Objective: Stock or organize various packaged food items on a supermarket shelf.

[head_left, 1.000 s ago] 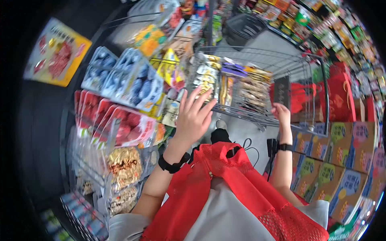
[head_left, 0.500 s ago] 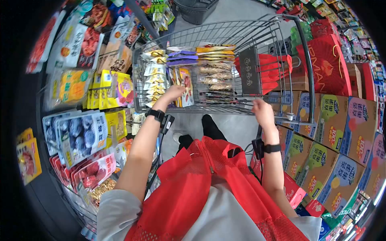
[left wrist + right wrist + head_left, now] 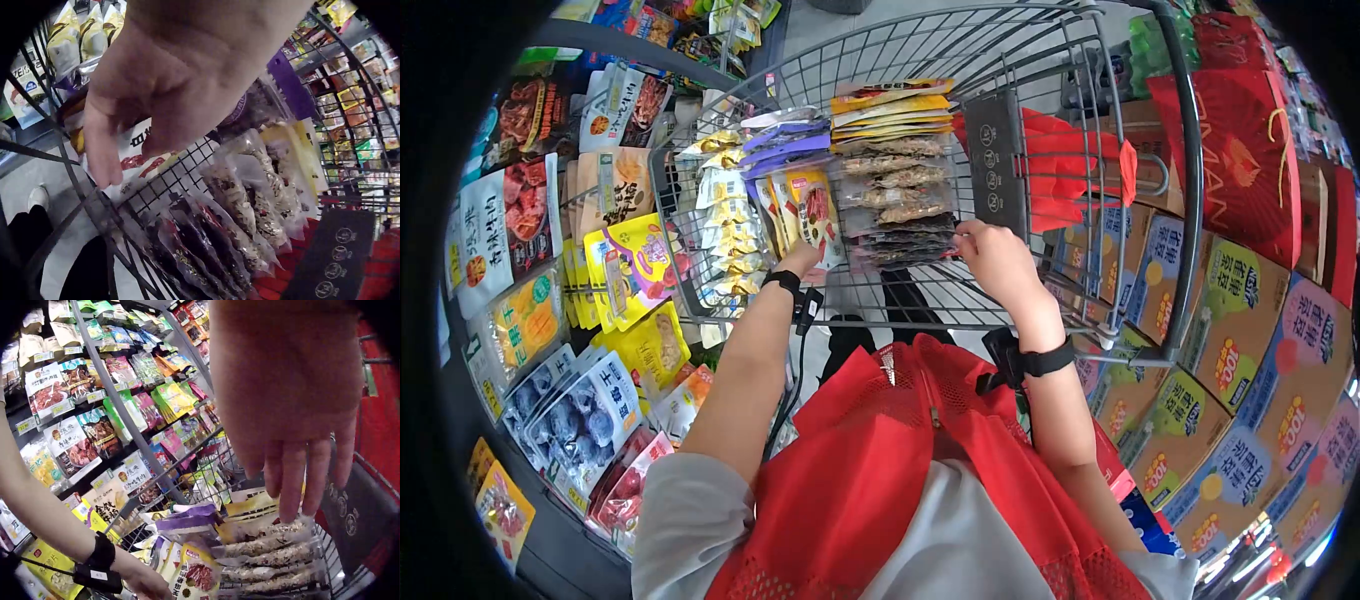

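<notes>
In the head view, my left hand [image 3: 802, 260] pinches the near edge of a yellow-and-white snack packet [image 3: 810, 208] inside the wire shopping cart [image 3: 900, 318]. The left wrist view shows its thumb and fingers pointing down around that packet [image 3: 132, 164]. My right hand [image 3: 1000, 262] is over the cart's near side, its fingertips close to a row of dark packets [image 3: 900, 243]. Seen from the right wrist, this right hand [image 3: 294, 419] has fairly straight fingers above clear bags of nut-like pieces [image 3: 275, 553]. Purple packets [image 3: 785, 150] and white-and-gold packets [image 3: 728, 215] stand beside them.
On the left, a shelf rack carries hanging snack bags, among them a bright yellow one [image 3: 632, 262]. Stacked cartons [image 3: 1215, 340] and a red gift bag [image 3: 1245, 150] stand at the right. A black card [image 3: 992, 160] and red fabric [image 3: 1065, 165] are in the cart.
My left hand has come down from in front of the shelf bags into the cart, to the snack packet. The right hand has moved from the cart's right side to the dark packets. The view has shifted.
</notes>
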A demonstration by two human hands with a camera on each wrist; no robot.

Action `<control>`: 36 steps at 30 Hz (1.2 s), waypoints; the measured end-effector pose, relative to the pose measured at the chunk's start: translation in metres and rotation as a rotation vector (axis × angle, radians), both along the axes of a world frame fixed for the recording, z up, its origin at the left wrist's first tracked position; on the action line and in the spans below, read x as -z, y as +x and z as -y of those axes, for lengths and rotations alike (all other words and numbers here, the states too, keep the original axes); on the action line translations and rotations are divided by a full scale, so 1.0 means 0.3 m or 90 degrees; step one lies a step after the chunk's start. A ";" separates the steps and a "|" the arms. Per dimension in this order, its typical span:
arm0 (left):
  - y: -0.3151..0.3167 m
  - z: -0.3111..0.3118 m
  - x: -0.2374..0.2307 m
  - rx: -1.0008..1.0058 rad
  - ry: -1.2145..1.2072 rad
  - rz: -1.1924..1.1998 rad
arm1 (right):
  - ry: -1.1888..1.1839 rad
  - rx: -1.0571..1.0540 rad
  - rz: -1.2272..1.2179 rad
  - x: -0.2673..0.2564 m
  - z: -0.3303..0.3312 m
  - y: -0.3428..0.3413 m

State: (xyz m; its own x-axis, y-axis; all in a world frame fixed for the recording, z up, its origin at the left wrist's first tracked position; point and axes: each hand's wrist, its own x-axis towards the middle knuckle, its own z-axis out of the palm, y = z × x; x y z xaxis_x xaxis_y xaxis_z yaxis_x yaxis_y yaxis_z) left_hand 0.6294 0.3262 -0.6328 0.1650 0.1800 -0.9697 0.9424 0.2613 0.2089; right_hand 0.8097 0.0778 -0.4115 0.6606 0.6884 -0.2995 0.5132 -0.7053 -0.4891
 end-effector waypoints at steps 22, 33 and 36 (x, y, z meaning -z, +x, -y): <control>-0.184 0.103 -0.938 0.628 0.875 0.316 | 0.279 -0.302 0.109 -0.179 -0.351 -0.283; -0.552 0.187 -1.225 0.510 1.162 0.589 | 0.379 -0.292 -0.070 -0.237 -0.288 -0.628; -0.687 0.222 -1.246 0.515 1.184 0.589 | 0.392 -0.293 -0.065 -0.221 -0.288 -0.753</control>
